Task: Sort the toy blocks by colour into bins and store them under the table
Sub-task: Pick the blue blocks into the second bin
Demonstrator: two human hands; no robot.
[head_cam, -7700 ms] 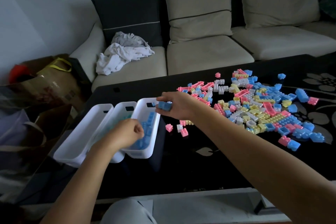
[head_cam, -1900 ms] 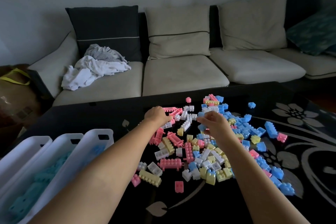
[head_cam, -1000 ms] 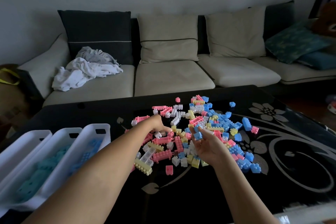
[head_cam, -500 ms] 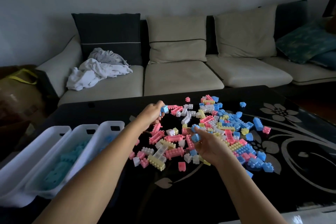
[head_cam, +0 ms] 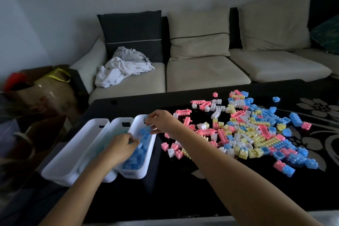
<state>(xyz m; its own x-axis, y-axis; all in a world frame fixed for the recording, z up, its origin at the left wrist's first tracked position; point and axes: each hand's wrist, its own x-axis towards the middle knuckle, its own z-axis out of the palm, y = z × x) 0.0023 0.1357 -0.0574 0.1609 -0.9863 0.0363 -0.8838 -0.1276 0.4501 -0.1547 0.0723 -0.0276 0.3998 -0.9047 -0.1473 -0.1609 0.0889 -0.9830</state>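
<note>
Blue blocks (head_cam: 136,154) lie in the rightmost white bin (head_cam: 134,174). Left hand (head_cam: 119,147) curls above them, right hand (head_cam: 161,124) loosely curled over its far end; whether either holds anything is unclear. A careless drop could bounce onto the table (head_cam: 183,189), toward the unsorted pile (head_cam: 244,134).

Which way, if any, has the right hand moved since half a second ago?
Yes. The right hand went left, off the block pile, to the rightmost bin's far end.

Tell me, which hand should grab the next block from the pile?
Right. The right hand hovers over the bin, at its far end beside the pile. The left hand is over its middle, farther from the pile.
</note>
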